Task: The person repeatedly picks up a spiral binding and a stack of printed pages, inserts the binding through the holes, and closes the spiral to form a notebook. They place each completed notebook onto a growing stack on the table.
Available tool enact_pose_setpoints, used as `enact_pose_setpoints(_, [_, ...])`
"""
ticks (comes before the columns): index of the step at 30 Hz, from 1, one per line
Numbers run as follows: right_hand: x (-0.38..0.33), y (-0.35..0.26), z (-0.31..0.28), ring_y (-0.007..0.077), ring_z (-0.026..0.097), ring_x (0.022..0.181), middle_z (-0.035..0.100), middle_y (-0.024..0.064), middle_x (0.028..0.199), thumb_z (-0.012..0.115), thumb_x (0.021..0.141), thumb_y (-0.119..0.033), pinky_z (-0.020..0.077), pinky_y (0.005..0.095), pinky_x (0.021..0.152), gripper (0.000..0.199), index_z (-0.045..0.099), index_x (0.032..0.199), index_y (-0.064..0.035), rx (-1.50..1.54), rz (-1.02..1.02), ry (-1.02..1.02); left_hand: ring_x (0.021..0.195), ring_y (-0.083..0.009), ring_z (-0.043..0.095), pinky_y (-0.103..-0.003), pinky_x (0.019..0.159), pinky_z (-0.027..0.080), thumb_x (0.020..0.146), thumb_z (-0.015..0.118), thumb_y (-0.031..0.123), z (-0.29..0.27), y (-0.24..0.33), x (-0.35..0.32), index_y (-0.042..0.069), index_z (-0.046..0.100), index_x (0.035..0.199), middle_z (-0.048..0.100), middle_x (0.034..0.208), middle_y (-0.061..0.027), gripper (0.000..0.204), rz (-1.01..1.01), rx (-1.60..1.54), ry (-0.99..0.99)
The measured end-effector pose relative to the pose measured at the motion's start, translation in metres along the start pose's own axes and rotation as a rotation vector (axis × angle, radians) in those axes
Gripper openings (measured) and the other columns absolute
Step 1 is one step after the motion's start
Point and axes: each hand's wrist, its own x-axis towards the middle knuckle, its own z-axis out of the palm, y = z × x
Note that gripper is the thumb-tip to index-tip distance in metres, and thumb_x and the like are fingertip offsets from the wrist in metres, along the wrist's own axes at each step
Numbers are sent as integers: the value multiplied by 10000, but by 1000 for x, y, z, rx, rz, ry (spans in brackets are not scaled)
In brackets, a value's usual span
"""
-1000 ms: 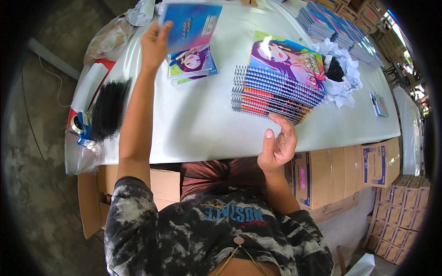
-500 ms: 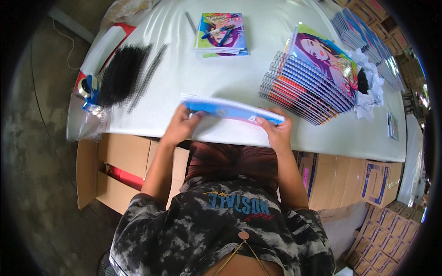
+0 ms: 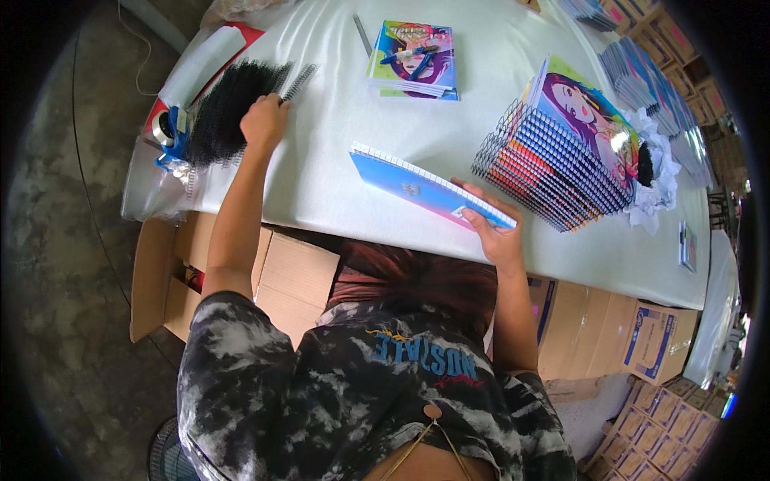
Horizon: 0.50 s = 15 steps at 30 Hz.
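My right hand [image 3: 499, 232] grips the right end of an unbound notebook [image 3: 429, 192]. Its blue and pink cover faces me, and a punched white edge runs along the top, with no coil in it. Over at the left, my left hand [image 3: 265, 122] is closed at the right side of a pile of black binding coils [image 3: 228, 100]. Its fingers pinch a coil there, though the grip is partly hidden by the hand. A loose coil [image 3: 301, 80] sticks out just beyond the fingers.
Coil-bound notebooks [image 3: 553, 160] are stacked on the right, beside crumpled white paper [image 3: 654, 172]. At the back, a smaller notebook stack [image 3: 413, 60] carries blue-handled pliers. A blue tape dispenser [image 3: 170, 140] stands at the table's left. Open cardboard boxes [image 3: 297, 272] sit below the front edge.
My left hand has let go of the notebook and reached left and away to the coils. The right hand keeps the notebook, now tilted down toward its right end.
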Motion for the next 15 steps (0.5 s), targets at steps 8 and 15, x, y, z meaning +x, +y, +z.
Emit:
enact_pose_setpoints(8, [1,-1,-9,139,618,893,647,134,1032,608,802,31,468,240,810,270,605,1072,34,-95,6,-25,786,-233,638,-357,684,490,815,571,381,-46,-10,6,89,672,942,666,823,-95,334,-183,-370,130])
enact_pose_setpoints(15, [3,5,-15,112,579,911,628,109,1063,607,813,22,462,243,817,280,592,1092,38,-101,-9,71,568,-76,423,-206,520,343,800,404,139,-65,39,-37,-2,554,1054,475,664,3,327,147,-1247,-231])
